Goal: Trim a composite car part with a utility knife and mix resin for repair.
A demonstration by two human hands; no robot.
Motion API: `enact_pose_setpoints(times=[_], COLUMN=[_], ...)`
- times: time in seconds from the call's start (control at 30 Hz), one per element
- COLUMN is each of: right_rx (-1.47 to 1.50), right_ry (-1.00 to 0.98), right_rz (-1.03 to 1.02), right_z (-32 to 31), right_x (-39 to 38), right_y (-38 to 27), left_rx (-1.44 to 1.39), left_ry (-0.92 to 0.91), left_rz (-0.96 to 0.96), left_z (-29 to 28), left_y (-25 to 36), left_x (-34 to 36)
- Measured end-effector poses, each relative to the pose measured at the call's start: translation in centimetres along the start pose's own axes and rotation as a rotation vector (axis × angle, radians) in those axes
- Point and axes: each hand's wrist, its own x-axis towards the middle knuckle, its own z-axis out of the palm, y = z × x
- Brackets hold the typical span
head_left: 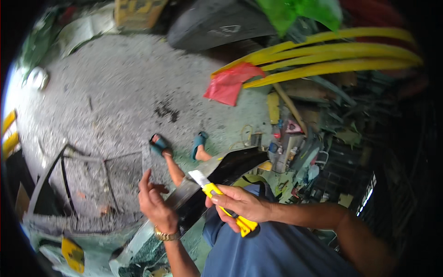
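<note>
My right hand [244, 204] grips a yellow utility knife [247, 225] with a pale blade part pointing up and to the left. Beneath the knife, a long panel-like piece [240, 164], black along its inner face with a grey edge, slants across in front of my body. My left hand [158, 207], with a gold-coloured band at the wrist, is raised at the panel's left side. Its fingers are apart, and nothing shows in them. Whether it touches the panel I cannot tell.
Yellow curved strips [332, 53] and a red plastic sheet [230, 83] lie at the far right. Tools and clutter [286, 152] crowd the right side. A thin metal frame [104, 159] stands at the left. Beyond is a dark grey moulded piece [221, 25].
</note>
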Motion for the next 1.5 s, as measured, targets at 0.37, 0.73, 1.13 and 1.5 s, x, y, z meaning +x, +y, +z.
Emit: enact_pose_setpoints(times=[0.37,0.73,1.13,1.5], right_rx=[-1.384,-1.378,-1.475,-1.691], right_ry=[0.849,0.326,0.223,0.204], right_rz=[-0.094,-0.202,-0.148,-0.084], right_z=[-22.1,-28.7,-24.5,-23.5], right_x=[-12.3,-7.8,-5.6,-4.2], right_y=[2.7,4.7,2.7,0.3], left_rx=[0.314,0.665,0.508,0.484], left_ry=[-0.090,-0.043,-0.127,-0.126], left_rz=[-0.009,-0.041,-0.109,-0.231], left_z=[2.1,1.9,2.6,2.9], left_y=[1.5,-1.7,-0.9,-0.1], left_x=[0.2,1.0,0.9,0.8])
